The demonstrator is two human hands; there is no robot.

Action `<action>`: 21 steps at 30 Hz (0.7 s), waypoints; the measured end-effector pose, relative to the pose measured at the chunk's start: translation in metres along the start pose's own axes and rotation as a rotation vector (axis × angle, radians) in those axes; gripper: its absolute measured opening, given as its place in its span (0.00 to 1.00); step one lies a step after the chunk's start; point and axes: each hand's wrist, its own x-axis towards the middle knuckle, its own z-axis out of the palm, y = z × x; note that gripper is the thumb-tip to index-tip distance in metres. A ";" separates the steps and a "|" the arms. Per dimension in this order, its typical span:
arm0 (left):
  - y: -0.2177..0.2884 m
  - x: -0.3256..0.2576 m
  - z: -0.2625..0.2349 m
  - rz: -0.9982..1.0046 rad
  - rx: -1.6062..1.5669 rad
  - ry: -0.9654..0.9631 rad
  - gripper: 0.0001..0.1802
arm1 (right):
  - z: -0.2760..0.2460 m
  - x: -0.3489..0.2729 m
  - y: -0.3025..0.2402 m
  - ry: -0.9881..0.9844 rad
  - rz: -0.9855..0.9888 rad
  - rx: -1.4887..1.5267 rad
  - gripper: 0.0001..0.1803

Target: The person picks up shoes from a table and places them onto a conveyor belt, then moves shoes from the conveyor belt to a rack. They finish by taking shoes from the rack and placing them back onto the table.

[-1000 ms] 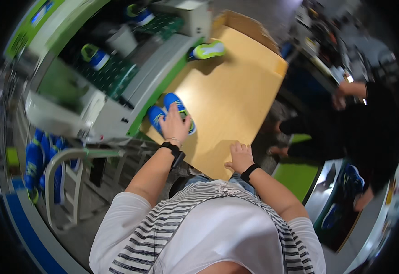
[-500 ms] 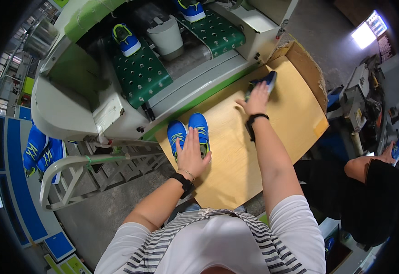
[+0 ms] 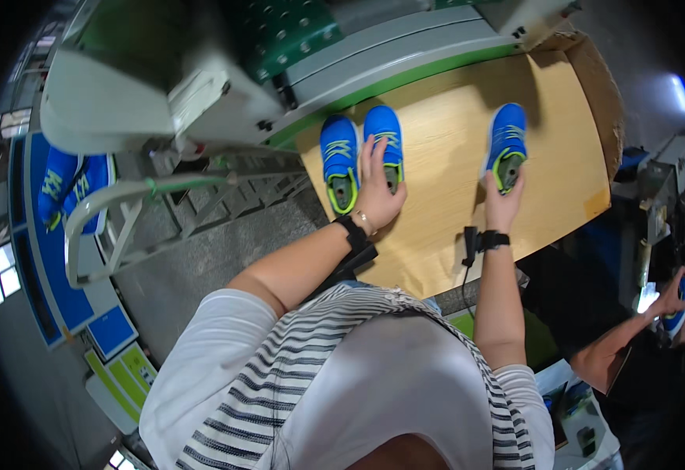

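lone shoe (image 3: 508, 133): since half a second ago, drawn in from the tabletop's far right corner; it now sits sole down, toe toward the machine (image 3: 405, 59).
right hand (image 3: 502, 204): moved back with it, now at the heel; thumb on one side of the collar, fingers on the other, closed around the shoe.
left hand (image 3: 381, 197): half open, fingers stretched over the laces of the inner shoe (image 3: 381, 121), thumb along its far side; i cannot tell whether it grips or only rests.
outer shoe (image 3: 337, 145): just beside the inner shoe, toes both toward the machine, near the tabletop's left edge.
tabletop (image 3: 436, 227): pale wood, bears all three shoes; the lone shoe stands well apart from the other two.
handling: probably light, with a soft, yielding blue upper on a stiffer sole; not fragile, unlikely to slip.
best hold: likely the heel and collar sides, where the right hand is; laces and toe would give more under pressure.
rack (image 3: 150, 192): blue shoes (image 3: 64, 184) beside it.
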 end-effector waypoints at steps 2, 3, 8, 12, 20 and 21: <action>-0.001 0.000 0.001 -0.034 0.015 -0.012 0.46 | 0.025 -0.041 -0.005 -0.118 0.000 -0.038 0.42; -0.007 -0.001 -0.003 -0.037 0.031 -0.009 0.46 | 0.039 -0.061 -0.030 -0.252 0.070 0.043 0.43; 0.015 0.001 -0.022 0.154 0.160 -0.084 0.44 | 0.037 -0.101 -0.024 -0.642 0.072 0.272 0.49; 0.044 0.020 -0.040 0.424 0.408 -0.235 0.37 | -0.029 -0.148 -0.010 -0.754 -0.269 -0.778 0.54; -0.018 0.035 -0.036 0.633 0.553 -0.229 0.17 | -0.051 -0.241 0.005 -0.705 -0.176 -0.765 0.71; -0.025 0.035 -0.034 0.626 0.582 -0.257 0.18 | -0.036 -0.252 0.019 -0.671 -0.138 -0.775 0.77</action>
